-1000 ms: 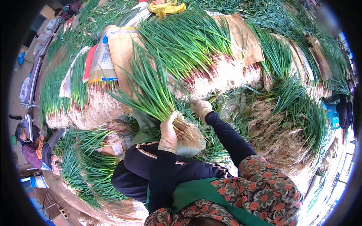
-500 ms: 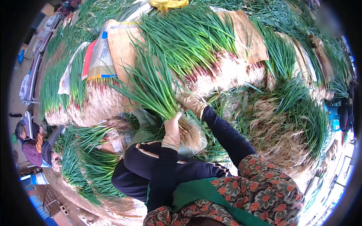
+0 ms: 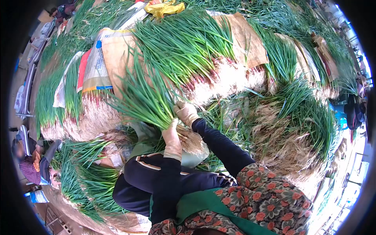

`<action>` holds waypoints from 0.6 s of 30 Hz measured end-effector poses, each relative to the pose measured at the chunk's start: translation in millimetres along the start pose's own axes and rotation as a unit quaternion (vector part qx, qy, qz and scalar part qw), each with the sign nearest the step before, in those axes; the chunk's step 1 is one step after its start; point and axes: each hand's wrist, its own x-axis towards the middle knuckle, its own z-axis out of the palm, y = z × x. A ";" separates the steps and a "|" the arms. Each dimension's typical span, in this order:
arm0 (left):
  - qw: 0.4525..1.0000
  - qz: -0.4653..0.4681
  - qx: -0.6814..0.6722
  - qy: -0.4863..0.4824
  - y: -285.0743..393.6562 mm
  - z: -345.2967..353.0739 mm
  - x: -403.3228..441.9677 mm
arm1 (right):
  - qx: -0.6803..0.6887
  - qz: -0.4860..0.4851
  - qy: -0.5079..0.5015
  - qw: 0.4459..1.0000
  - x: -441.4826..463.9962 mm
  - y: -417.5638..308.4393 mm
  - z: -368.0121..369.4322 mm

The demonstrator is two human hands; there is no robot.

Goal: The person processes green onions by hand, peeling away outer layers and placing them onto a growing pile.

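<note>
A bunch of green onions (image 3: 150, 103) is in my gloved left hand (image 3: 171, 140), which wraps around the stems just above the pale roots. The leaves point up and left, and the roots hang toward my lap. My gloved right hand (image 3: 186, 113) is at the right edge of the bunch, its fingers curled closed; whatever is between them is hidden. Beyond my hands lies a thick row of green onions (image 3: 184, 49) with reddish stem bases and pale roots facing me.
Heaped green onions with dry roots (image 3: 290, 135) lie on the right. More green onions (image 3: 94, 180) are at lower left. Brown sheets (image 3: 248, 41) and a yellow bag (image 3: 164, 8) lie among the rows. Another person (image 3: 33, 166) sits at far left.
The view has shifted slightly, so the rows appear further left. My left hand keeps its grip on the green onions; my right hand stays beside the bunch, its fingers more curled.
</note>
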 end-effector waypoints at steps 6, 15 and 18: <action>0.978 -0.024 -0.179 -0.102 20.2 3.0 -0.9 | -0.198 -0.029 -0.247 0.948 8.2 42.1 -81.1; 0.945 -0.129 -0.192 -0.234 7.7 12.0 22.8 | -0.284 -0.052 0.077 0.954 51.0 94.7 -104.8; 0.946 -0.136 -0.175 -0.236 11.5 14.8 22.0 | -0.192 -0.250 -0.011 0.949 8.8 40.7 -108.7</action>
